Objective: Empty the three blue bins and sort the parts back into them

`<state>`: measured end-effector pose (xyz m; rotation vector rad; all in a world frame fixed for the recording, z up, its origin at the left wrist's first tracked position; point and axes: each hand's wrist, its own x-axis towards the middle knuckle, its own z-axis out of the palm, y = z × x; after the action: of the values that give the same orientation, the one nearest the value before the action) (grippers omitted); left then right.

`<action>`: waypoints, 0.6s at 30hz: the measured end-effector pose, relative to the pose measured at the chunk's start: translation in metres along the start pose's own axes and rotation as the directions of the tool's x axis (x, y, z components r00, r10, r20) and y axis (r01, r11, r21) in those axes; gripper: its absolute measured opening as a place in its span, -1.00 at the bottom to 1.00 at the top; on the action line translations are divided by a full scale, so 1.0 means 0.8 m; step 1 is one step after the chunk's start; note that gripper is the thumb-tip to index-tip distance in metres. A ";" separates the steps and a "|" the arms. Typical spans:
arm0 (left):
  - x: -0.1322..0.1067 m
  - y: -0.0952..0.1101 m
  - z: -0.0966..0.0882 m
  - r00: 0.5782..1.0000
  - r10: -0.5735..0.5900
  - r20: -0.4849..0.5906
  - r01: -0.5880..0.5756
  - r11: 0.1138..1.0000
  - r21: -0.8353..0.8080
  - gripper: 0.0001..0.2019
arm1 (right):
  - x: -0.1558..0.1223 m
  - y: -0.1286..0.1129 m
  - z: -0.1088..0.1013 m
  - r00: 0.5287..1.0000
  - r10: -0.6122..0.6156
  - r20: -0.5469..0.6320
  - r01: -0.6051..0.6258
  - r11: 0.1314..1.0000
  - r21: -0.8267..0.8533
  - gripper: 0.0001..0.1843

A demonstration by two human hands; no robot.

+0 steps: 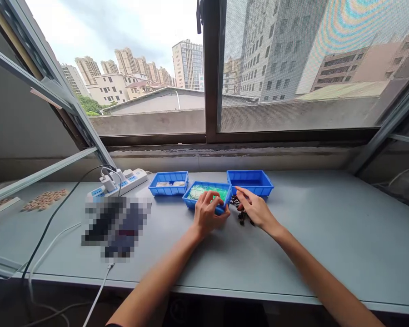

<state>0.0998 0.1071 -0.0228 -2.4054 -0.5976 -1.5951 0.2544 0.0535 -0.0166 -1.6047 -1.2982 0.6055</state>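
Observation:
The middle blue plastic bin (190,203) holds small clear bags and bright green pieces. My left hand (206,215) is curled over its front right part, fingers bent above the contents and thumb against the wall near the corner. My right hand (257,211) is closed, with thumb and index finger together by that bin's right side. Whatever lies in its fingertips is hidden or too small to make out. Below this hand, small black parts (241,217) lie loose on the table, partly covered by it.
A blue bin (267,185) stands at the back right, and another blue bin (152,187) with light-coloured packets at the back left. Further left are a power strip (136,178), a blurred dark object (122,227), cables, and several tan pieces (46,200). The grey table (327,227) ends at a window wall.

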 end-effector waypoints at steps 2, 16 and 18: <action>0.000 0.005 -0.003 0.998 0.053 -0.030 -0.054 0.998 -0.039 -0.91 | -0.003 -0.005 0.003 0.997 0.072 0.022 -0.074 0.990 0.123 -0.28; 0.000 0.016 -0.016 0.997 0.004 0.071 0.019 0.949 -0.315 -0.93 | -0.025 -0.038 0.000 0.915 0.274 0.295 -0.387 0.801 0.457 -0.48; 0.005 0.016 -0.017 0.988 -0.102 0.115 0.134 0.937 -0.322 -0.89 | -0.024 -0.035 0.001 0.949 0.242 0.203 -0.308 0.848 0.430 -0.43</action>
<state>0.0953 0.0918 -0.0134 -2.7485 -0.5368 -1.7576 0.2346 0.0352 0.0045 -1.3719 -0.9290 1.1349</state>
